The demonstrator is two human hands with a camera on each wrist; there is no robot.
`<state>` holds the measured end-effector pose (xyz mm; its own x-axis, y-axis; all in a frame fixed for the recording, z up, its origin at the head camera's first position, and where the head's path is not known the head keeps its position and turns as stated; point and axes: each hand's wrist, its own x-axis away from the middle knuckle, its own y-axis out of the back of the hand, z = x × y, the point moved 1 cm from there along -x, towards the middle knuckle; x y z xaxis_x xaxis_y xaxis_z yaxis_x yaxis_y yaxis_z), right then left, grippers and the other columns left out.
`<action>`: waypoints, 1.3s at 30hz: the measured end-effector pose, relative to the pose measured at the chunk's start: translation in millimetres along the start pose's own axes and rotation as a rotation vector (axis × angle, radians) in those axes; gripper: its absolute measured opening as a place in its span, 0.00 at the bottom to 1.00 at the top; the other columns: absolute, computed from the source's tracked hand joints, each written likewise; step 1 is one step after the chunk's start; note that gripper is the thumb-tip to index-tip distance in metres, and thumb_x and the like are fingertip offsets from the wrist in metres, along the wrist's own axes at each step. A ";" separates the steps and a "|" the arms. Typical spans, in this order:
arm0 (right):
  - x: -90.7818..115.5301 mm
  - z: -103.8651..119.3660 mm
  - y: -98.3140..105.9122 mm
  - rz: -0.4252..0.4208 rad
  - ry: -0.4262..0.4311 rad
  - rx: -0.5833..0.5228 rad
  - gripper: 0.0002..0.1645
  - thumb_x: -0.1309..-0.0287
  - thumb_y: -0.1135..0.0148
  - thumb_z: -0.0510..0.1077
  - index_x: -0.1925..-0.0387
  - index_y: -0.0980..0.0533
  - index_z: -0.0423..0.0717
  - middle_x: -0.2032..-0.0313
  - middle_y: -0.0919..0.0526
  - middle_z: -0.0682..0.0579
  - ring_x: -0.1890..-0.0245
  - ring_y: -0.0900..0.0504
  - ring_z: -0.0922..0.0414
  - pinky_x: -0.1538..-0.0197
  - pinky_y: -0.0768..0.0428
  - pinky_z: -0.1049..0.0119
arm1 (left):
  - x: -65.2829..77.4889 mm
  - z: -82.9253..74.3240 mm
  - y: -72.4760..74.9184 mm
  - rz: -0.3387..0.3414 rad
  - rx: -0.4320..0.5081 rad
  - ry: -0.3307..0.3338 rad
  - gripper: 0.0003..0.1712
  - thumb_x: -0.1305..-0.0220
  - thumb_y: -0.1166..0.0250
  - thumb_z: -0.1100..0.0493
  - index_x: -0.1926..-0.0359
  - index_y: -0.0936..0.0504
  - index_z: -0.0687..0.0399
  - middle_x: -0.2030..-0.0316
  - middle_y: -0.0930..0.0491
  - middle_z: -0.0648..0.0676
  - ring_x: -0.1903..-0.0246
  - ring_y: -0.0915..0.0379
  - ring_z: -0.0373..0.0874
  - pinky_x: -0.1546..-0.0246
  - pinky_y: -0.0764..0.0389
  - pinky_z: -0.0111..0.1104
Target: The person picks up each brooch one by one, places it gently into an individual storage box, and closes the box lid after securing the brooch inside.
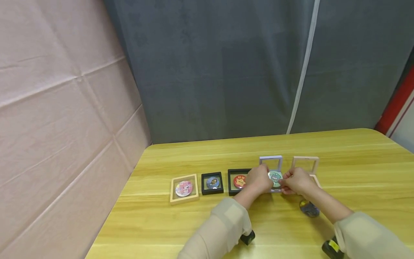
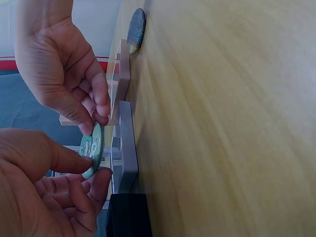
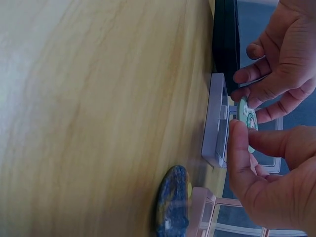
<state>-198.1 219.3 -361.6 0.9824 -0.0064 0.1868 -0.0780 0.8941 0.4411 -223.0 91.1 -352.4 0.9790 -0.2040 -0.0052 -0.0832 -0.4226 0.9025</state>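
My left hand and right hand pinch opposite edges of a round green badge with a printed figure. In the left wrist view the badge is tilted between both hands' thumbs and fingertips, just above an open lavender display frame. That frame's hinged lid stands raised behind the hands. From the right wrist view, the right thumb and fingers hold the near edge of the badge, and the left fingers hold the far one.
Left of the hands lie a black frame with a red badge, a smaller black frame with a blue badge and a cream frame with a pink badge. Rightward, an open pale frame and a loose dark badge rest on the wooden table.
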 end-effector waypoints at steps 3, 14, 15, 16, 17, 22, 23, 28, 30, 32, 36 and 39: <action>-1.6 0.3 -1.1 -0.002 -0.008 -0.008 0.10 0.45 0.46 0.29 0.66 0.36 0.24 0.80 0.25 0.45 0.83 0.22 0.61 0.75 0.21 0.68 | -1.2 0.3 -1.8 -0.008 -0.020 -0.001 0.15 0.58 0.32 0.58 0.66 0.25 0.45 0.76 0.27 0.44 0.76 0.31 0.39 0.79 0.33 0.31; -6.0 -3.2 -4.1 -0.010 -0.010 -0.002 0.07 0.46 0.46 0.28 0.68 0.35 0.25 0.79 0.24 0.44 0.84 0.22 0.60 0.75 0.21 0.68 | -6.0 -0.9 -11.4 -0.039 -0.143 -0.015 0.16 0.58 0.30 0.55 0.67 0.26 0.46 0.77 0.26 0.47 0.77 0.30 0.41 0.81 0.33 0.32; -6.4 -3.7 -4.3 -0.012 -0.009 0.002 0.07 0.46 0.46 0.28 0.68 0.35 0.25 0.79 0.24 0.43 0.84 0.22 0.60 0.75 0.21 0.67 | -6.1 -1.2 -11.8 -0.038 -0.153 -0.011 0.16 0.58 0.30 0.55 0.67 0.26 0.46 0.77 0.26 0.47 0.77 0.29 0.41 0.81 0.33 0.32; -6.8 -4.1 -4.5 -0.014 -0.009 0.004 0.07 0.46 0.46 0.28 0.69 0.35 0.25 0.79 0.24 0.43 0.84 0.22 0.60 0.75 0.21 0.67 | -6.5 -1.3 -12.3 -0.037 -0.162 -0.010 0.16 0.58 0.30 0.54 0.66 0.26 0.46 0.77 0.26 0.47 0.76 0.29 0.41 0.81 0.32 0.32; -7.3 -4.5 -4.7 -0.015 -0.010 0.005 0.07 0.46 0.46 0.28 0.69 0.35 0.25 0.79 0.24 0.43 0.84 0.22 0.60 0.75 0.21 0.67 | -6.8 -1.6 -12.7 -0.039 -0.172 -0.012 0.16 0.58 0.30 0.54 0.66 0.26 0.46 0.77 0.26 0.47 0.76 0.29 0.41 0.81 0.32 0.32; -9.0 -3.6 -4.5 -0.019 -0.024 0.011 0.07 0.46 0.46 0.28 0.69 0.35 0.26 0.79 0.24 0.43 0.84 0.21 0.60 0.75 0.21 0.67 | -8.5 -3.7 -13.2 -0.053 -0.202 -0.014 0.15 0.58 0.30 0.53 0.67 0.26 0.45 0.76 0.25 0.47 0.76 0.28 0.41 0.80 0.31 0.33; -9.4 -3.3 -4.4 -0.019 -0.029 0.011 0.07 0.46 0.47 0.28 0.69 0.35 0.26 0.79 0.24 0.43 0.84 0.21 0.60 0.75 0.21 0.67 | -8.6 -4.3 -12.9 -0.056 -0.207 -0.015 0.15 0.58 0.30 0.52 0.67 0.25 0.45 0.76 0.25 0.47 0.76 0.28 0.41 0.79 0.31 0.33; -9.5 -1.8 -3.7 -0.021 -0.033 0.045 0.06 0.47 0.46 0.29 0.72 0.35 0.28 0.79 0.24 0.43 0.84 0.21 0.60 0.75 0.21 0.68 | -8.7 -6.1 -11.9 -0.049 -0.219 -0.001 0.15 0.57 0.30 0.52 0.68 0.25 0.45 0.76 0.25 0.47 0.75 0.27 0.41 0.78 0.30 0.34; -9.3 -1.2 -3.1 -0.026 -0.029 0.066 0.06 0.47 0.46 0.30 0.74 0.35 0.30 0.79 0.24 0.43 0.83 0.21 0.60 0.75 0.21 0.68 | -9.0 -6.6 -11.8 -0.046 -0.219 0.003 0.14 0.57 0.31 0.51 0.68 0.25 0.45 0.75 0.24 0.47 0.74 0.27 0.41 0.78 0.29 0.34; -9.1 -1.0 -2.7 -0.028 -0.024 0.082 0.07 0.47 0.46 0.30 0.75 0.34 0.31 0.79 0.24 0.43 0.83 0.22 0.60 0.75 0.21 0.68 | -9.1 -7.1 -11.8 -0.045 -0.224 0.002 0.14 0.57 0.31 0.52 0.67 0.25 0.45 0.75 0.24 0.47 0.74 0.27 0.41 0.78 0.29 0.34; -9.5 -2.4 -1.8 -0.034 -0.023 0.105 0.07 0.48 0.44 0.30 0.76 0.33 0.31 0.78 0.24 0.43 0.83 0.22 0.60 0.75 0.21 0.67 | -10.2 -7.7 -13.6 -0.044 -0.235 -0.002 0.14 0.57 0.31 0.52 0.67 0.25 0.43 0.74 0.24 0.47 0.74 0.27 0.40 0.77 0.29 0.34; -10.3 -3.8 -1.6 -0.039 -0.021 0.120 0.07 0.49 0.43 0.31 0.75 0.33 0.30 0.78 0.25 0.43 0.84 0.22 0.60 0.75 0.21 0.67 | -10.7 -8.2 -14.9 -0.048 -0.244 -0.005 0.14 0.57 0.31 0.52 0.68 0.25 0.43 0.74 0.24 0.46 0.74 0.27 0.40 0.78 0.30 0.33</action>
<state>-207.4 219.6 -367.5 0.9813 -0.0506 0.1856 -0.0611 0.8329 0.5501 -230.7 106.8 -362.3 0.9797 -0.1938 -0.0519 0.0110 -0.2063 0.9784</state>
